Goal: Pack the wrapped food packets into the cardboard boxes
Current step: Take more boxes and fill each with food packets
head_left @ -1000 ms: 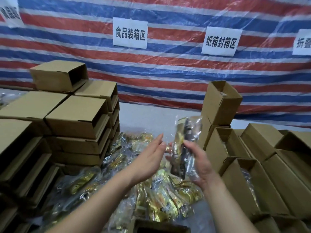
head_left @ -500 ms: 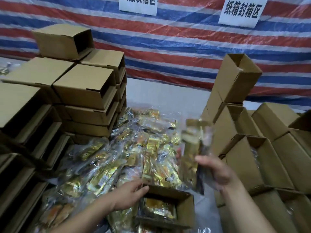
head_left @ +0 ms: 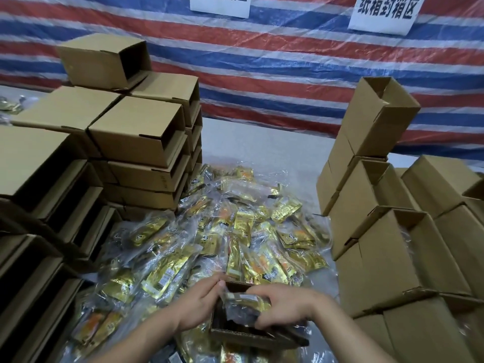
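Gripping: left hand (head_left: 195,305), fingers curled on the open box (head_left: 237,334) rim.
Pinching: right hand (head_left: 284,306), fingers bent round a packet (head_left: 242,306) over the box, beside the left hand.

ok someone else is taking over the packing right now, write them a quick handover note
Left hand holds the left wall of the small open box at the near edge, steadying it.
Right hand grips a wrapped packet and is pushing it down into that box; it is only partly in.
Loose packets lie heaped in the middle.
Empty boxes are stacked on the left; open boxes stand on the right, at least one with wrapping showing.
Left to do: seat this packet, then work through the heap.
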